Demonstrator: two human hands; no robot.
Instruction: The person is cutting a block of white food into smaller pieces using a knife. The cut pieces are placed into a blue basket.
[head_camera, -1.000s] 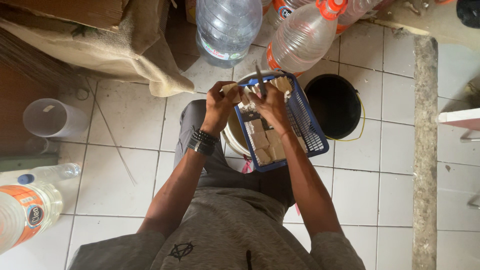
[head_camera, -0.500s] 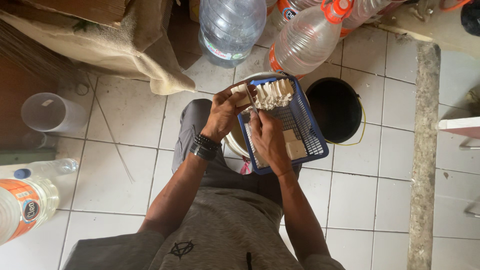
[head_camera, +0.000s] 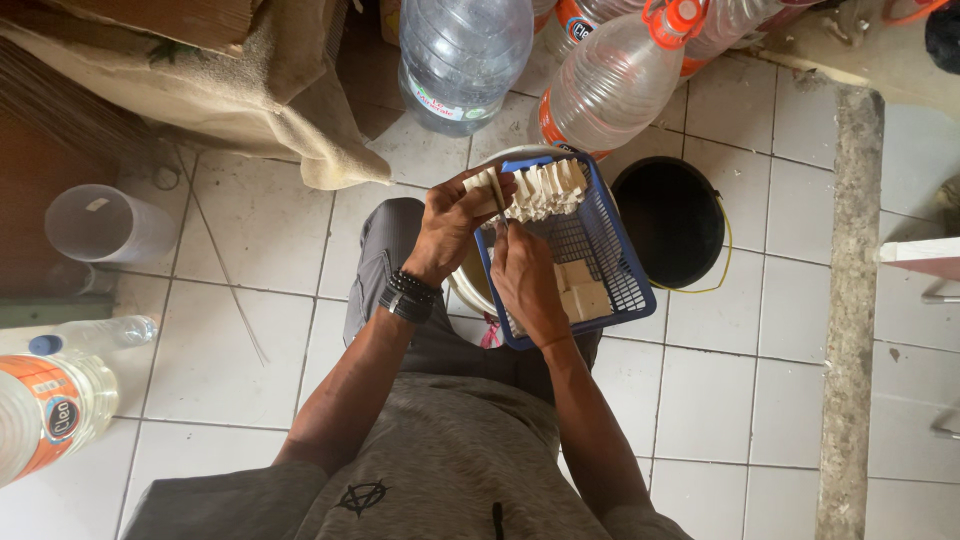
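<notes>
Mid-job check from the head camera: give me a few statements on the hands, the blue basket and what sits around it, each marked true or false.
1. The left hand holds a pale block cut into strips over the blue basket. True.
2. The basket is empty. False: pale cut pieces lie on its mesh floor.
3. The right hand is over the basket, close beside the left. True.
4. The black bucket stands left of the basket. False: it stands to the right.
5. A dark beaded wristband is on the left wrist. True.
</notes>
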